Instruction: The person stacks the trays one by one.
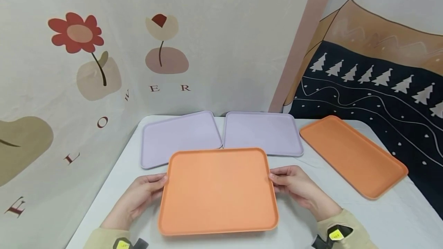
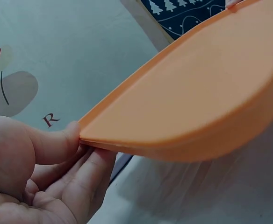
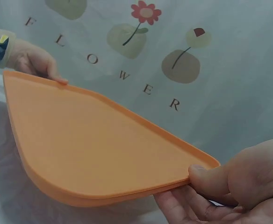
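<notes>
An orange rectangular tray [image 1: 219, 193] with a low raised rim is held between both hands, lifted over the white table. My left hand [image 1: 143, 195] pinches its left edge, the thumb [image 2: 57, 142] on the rim and the fingers underneath. On the opposite edge, my right hand [image 1: 301, 187] grips the same way, its thumb [image 3: 206, 177] over the rim and the fingers below. In the head view the tray overlaps the near edge of the left purple tray [image 1: 180, 137]. Beside that one lies another purple tray [image 1: 262, 133].
A second orange tray [image 1: 353, 156] lies slanted at the table's right side. The white tabletop [image 1: 114, 187] meets a cloth backdrop [image 1: 228, 41] printed with flowers and letters. A dark cloth [image 1: 367, 87] with white trees hangs at the right.
</notes>
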A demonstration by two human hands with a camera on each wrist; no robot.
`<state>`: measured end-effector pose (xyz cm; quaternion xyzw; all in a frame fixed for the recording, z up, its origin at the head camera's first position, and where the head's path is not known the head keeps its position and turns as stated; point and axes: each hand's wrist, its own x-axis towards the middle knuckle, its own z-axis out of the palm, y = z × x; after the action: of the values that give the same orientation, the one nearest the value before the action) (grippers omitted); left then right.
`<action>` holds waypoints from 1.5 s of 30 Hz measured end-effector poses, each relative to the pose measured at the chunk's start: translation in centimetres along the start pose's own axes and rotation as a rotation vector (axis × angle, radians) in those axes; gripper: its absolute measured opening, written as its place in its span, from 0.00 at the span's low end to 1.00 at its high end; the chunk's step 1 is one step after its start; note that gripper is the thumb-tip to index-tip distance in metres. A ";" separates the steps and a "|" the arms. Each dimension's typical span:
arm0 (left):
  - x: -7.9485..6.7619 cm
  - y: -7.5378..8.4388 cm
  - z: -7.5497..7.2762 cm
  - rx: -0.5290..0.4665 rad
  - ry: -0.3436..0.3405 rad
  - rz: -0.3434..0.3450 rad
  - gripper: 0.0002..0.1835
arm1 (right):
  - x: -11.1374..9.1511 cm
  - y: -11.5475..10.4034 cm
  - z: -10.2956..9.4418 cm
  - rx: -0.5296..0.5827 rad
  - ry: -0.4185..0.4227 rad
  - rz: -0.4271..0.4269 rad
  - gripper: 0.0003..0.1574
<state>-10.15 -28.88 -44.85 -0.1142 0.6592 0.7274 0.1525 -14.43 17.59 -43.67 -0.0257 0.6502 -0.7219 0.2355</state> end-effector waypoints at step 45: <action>0.5 4.7 4.6 -0.055 -0.113 0.157 0.10 | -3.7 -3.5 -4.0 0.152 0.008 -0.076 0.12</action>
<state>-12.21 -24.62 -40.24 -0.0251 0.6364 0.7602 0.1285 -13.62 22.87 -39.96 -0.0297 0.5930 -0.7777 0.2067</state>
